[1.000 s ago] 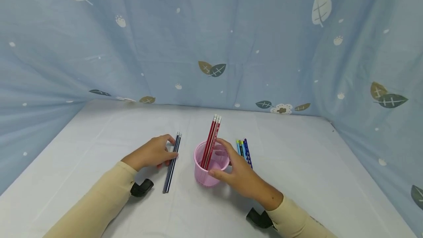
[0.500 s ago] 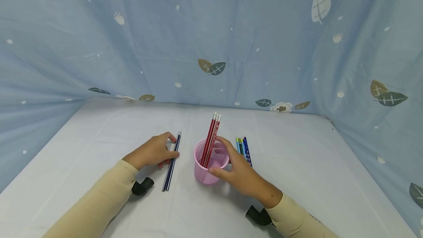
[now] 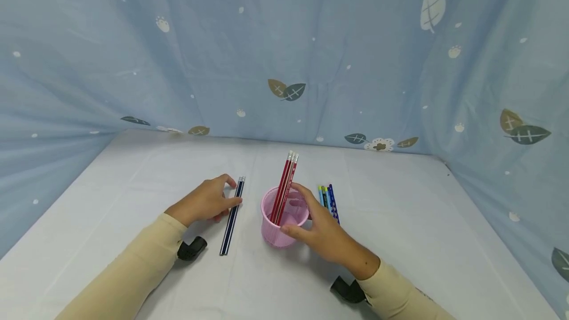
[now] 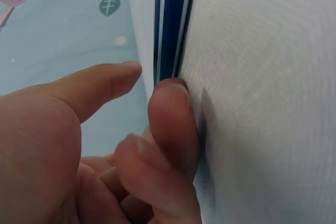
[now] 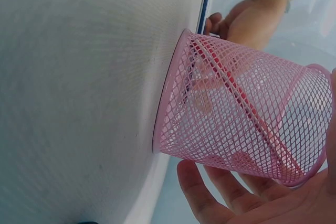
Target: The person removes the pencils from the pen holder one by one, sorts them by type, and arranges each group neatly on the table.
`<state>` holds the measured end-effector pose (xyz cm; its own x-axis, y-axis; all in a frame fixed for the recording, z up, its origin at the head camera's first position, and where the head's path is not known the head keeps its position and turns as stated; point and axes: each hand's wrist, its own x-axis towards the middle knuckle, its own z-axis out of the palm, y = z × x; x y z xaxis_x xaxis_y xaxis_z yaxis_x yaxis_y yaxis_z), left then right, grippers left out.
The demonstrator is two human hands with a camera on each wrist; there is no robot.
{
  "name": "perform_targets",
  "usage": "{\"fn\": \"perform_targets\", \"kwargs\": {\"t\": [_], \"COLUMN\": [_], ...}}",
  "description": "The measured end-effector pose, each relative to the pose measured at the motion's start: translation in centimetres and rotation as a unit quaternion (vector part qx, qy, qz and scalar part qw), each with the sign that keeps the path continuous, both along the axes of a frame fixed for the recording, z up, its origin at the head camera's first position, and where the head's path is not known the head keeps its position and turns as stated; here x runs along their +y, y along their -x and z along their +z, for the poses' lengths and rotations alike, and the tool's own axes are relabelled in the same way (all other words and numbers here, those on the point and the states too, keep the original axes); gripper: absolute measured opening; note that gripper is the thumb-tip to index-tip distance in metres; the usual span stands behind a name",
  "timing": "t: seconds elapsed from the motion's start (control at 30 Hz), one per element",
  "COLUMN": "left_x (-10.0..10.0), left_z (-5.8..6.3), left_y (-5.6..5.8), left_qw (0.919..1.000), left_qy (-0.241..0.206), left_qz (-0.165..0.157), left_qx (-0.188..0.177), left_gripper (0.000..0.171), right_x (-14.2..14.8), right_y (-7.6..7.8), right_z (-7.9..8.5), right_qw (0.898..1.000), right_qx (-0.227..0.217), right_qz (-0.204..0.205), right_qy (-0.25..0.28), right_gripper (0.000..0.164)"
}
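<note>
Spreading left fingers (image 3: 233, 202) over and beside blue pencils (image 3: 230, 226); curling right fingers (image 5: 202, 192) round cup (image 3: 277, 237); newly exposing second silver end (image 3: 243, 179) toward tabletop's (image 3: 391, 221) far edge.

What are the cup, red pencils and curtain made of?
Cup: probably metal with a pink coating; the right wrist view shows open diamond mesh, though plastic is possible.
Red pencils: likely lacquered wood, from their slight shine; the silvery ends look metallic.
Curtain: matte printed cloth, judging by its soft folds.
</note>
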<state>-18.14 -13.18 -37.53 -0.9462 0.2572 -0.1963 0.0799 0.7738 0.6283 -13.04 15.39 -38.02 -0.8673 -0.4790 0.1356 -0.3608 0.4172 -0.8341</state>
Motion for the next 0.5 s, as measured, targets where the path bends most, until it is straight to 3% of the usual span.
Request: {"fn": "perform_targets", "kwargs": {"t": [0.23, 0.37, 0.5], "left_x": [0.1, 0.8, 2.1], "left_z": [0.1, 0.5, 1.1], "left_y": [0.3, 0.2, -0.6], "left_qw": [0.9992, 0.9945, 0.9851], "left_qy": [0.005, -0.04, -0.102], "left_qz": [0.009, 0.017, 0.011], "left_qx": [0.04, 0.095, 0.138], "left_gripper": [0.042, 0.032, 0.026], "right_x": [0.1, 0.1, 0.1], "right_y": [0.0, 0.0, 0.0], "right_z": [-0.1, -0.1, -0.1], "right_qw": [1.0, 1.0, 1.0], "right_qx": [0.006, 0.004, -0.003], "right_qz": [0.0, 0.001, 0.001], "right_qy": [-0.008, -0.006, -0.003], "right_gripper": [0.082, 0.083, 0.083]}}
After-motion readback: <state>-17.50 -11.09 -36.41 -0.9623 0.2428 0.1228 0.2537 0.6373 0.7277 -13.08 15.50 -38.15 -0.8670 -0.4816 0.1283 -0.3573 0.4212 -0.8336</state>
